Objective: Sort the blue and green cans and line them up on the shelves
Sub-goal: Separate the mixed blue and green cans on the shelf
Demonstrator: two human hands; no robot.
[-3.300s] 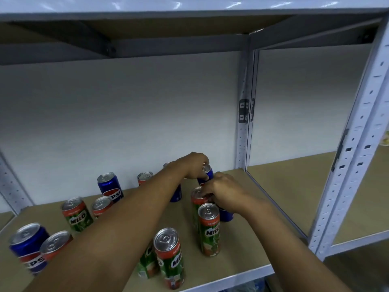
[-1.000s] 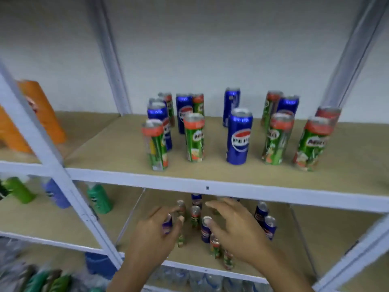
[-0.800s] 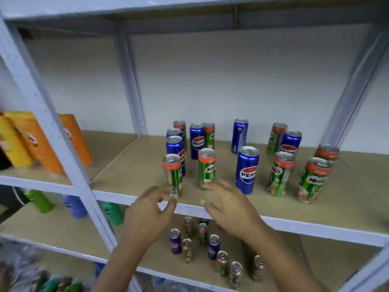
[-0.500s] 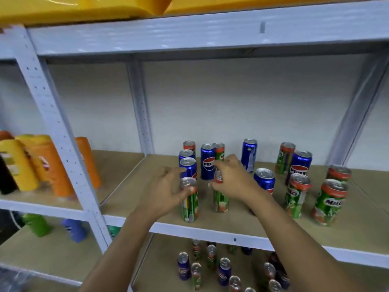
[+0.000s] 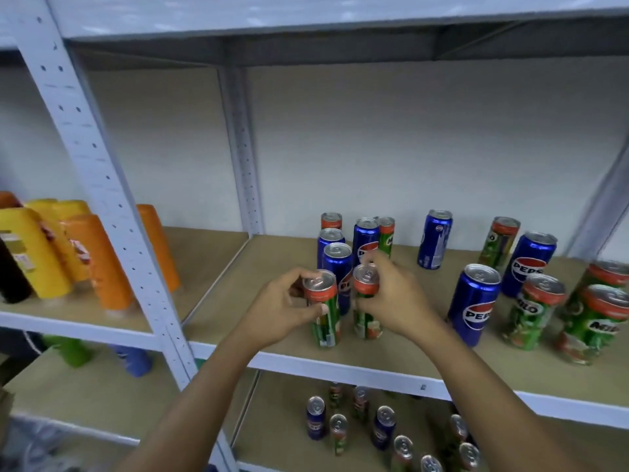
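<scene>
Right now my left hand (image 5: 289,306) wraps one green can (image 5: 324,310) and my right hand (image 5: 391,301) wraps its neighbour (image 5: 366,303), fingers curled round each, both standing near the shelf (image 5: 374,367) front edge so I can shift greens together (my guess). Behind them blue cans (image 5: 337,262) cluster; further right, blues and greens stand mixed, unsorted.

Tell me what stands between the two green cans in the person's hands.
Head view: nothing stands between the left green can and right green can; a blue can shows through the gap, behind them.
</scene>
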